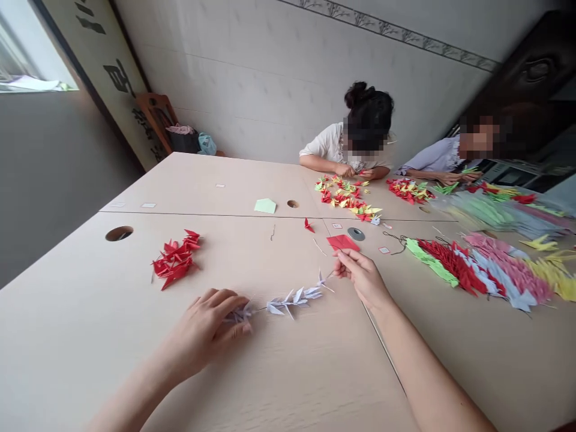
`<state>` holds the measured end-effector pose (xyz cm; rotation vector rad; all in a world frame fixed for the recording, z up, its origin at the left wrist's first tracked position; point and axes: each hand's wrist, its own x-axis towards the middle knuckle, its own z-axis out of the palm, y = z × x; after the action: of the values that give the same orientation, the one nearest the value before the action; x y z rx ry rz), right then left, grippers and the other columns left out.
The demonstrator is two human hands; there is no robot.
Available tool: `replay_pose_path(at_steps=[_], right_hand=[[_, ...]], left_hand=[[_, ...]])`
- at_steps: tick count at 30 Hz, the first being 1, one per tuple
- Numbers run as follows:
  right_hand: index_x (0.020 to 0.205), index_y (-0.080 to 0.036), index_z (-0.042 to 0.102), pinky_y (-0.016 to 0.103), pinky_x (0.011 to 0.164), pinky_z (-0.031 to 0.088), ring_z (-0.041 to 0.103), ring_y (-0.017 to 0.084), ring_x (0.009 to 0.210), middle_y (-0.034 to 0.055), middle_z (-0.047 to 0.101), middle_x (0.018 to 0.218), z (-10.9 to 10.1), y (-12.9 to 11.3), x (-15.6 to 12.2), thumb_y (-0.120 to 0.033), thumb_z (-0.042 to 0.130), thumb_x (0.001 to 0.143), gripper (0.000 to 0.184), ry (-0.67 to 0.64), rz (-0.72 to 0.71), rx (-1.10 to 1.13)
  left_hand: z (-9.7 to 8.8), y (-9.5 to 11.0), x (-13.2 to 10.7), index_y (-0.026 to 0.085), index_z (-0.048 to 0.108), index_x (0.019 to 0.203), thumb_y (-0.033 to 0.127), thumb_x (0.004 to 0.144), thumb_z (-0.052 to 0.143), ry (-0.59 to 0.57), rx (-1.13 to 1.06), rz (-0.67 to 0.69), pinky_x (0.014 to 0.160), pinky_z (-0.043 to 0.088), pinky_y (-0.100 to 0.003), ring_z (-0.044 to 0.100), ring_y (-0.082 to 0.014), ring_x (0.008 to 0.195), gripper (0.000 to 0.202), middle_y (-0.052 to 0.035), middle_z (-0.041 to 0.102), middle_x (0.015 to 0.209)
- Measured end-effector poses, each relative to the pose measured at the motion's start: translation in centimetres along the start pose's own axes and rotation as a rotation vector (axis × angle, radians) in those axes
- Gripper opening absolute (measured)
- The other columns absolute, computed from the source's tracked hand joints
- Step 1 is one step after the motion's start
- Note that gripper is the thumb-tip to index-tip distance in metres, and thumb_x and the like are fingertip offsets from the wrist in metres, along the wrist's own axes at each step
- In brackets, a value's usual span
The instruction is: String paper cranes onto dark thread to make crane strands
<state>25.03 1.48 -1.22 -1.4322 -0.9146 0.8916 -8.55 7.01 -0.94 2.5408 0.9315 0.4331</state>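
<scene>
A string of pale lilac paper cranes (292,297) lies across the beige table (292,372) between my hands. My left hand (211,327) rests on the string's near end, fingers curled and pinching the last cranes. My right hand (360,275) pinches the far end of the thread, fingers closed on it. A flat red paper square (342,242) lies just beyond my right hand. A pile of red paper cranes (176,258) sits to the left of my left hand.
Long strings of coloured cranes (481,270) cover the table's right side. Two other people sit at the far side folding among red and yellow cranes (346,198). A green paper (265,206), a tape roll (356,234) and cable holes (119,233) are also on the table.
</scene>
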Motion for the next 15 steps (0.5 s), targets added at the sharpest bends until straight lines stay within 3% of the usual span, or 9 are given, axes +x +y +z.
replay_pose_path(at_steps=[4, 6, 9, 12, 14, 15], right_hand=[[0.085, -0.017, 0.065, 0.025, 0.061, 0.051, 0.06, 0.011, 0.062, 0.0008, 0.063, 0.07, 2.0, -1.8, 2.4, -0.053, 0.069, 0.072, 0.039, -0.051, -0.037, -0.03], [0.082, -0.016, 0.064, 0.024, 0.06, 0.051, 0.06, 0.011, 0.06, 0.0005, 0.063, 0.068, 4.1, -2.5, 4.1, -0.049, 0.068, 0.074, 0.034, -0.104, -0.053, -0.041], [0.08, -0.016, 0.064, 0.022, 0.059, 0.051, 0.059, 0.009, 0.059, -0.0003, 0.063, 0.067, 8.7, -3.5, 6.1, -0.038, 0.064, 0.081, 0.022, -0.21, -0.083, -0.063], [0.079, -0.016, 0.064, 0.022, 0.062, 0.051, 0.06, 0.009, 0.06, -0.0001, 0.063, 0.067, 13.7, -4.6, 6.4, -0.028, 0.061, 0.086, 0.014, -0.316, -0.116, -0.085], [0.095, -0.017, 0.066, 0.025, 0.074, 0.052, 0.064, 0.012, 0.076, 0.003, 0.069, 0.085, 16.2, -5.7, 5.5, -0.025, 0.062, 0.086, 0.013, -0.475, -0.214, -0.15], [0.106, -0.02, 0.065, 0.027, 0.081, 0.051, 0.065, 0.013, 0.087, 0.0041, 0.068, 0.102, 17.0, -6.3, 4.9, -0.025, 0.065, 0.084, 0.022, -0.569, -0.319, -0.223]], left_hand=[[-0.1, 3.1, -0.6, 0.03, 0.064, 0.111, 0.045, 0.089, 0.054, -0.284, -0.238, 0.066, 0.069, 0.054, -0.028, 0.066, -0.0185, 0.079, 0.028, -0.0027, 0.07, 0.095], [-0.1, 4.2, -0.9, 0.032, 0.063, 0.112, 0.043, 0.089, 0.056, -0.397, -0.357, 0.092, 0.074, 0.055, -0.025, 0.067, -0.0163, 0.083, 0.026, 0.0001, 0.07, 0.1], [0.6, 4.0, -0.8, 0.032, 0.062, 0.114, 0.036, 0.092, 0.052, -0.298, -0.343, 0.097, 0.08, 0.054, -0.025, 0.068, -0.0161, 0.093, 0.024, 0.0003, 0.069, 0.109], [1.6, 2.4, -0.4, 0.029, 0.064, 0.106, 0.03, 0.094, 0.047, -0.15, -0.208, 0.14, 0.077, 0.054, -0.027, 0.067, -0.0169, 0.09, 0.021, -0.0011, 0.07, 0.101], [2.0, 1.5, -0.1, 0.027, 0.064, 0.104, 0.028, 0.094, 0.046, -0.098, -0.165, 0.156, 0.075, 0.053, -0.027, 0.066, -0.0162, 0.087, 0.02, -0.0015, 0.07, 0.097], [2.0, 1.3, -0.1, 0.027, 0.063, 0.104, 0.028, 0.095, 0.046, -0.082, -0.158, 0.16, 0.074, 0.053, -0.026, 0.066, -0.0157, 0.086, 0.02, -0.0014, 0.07, 0.096]])
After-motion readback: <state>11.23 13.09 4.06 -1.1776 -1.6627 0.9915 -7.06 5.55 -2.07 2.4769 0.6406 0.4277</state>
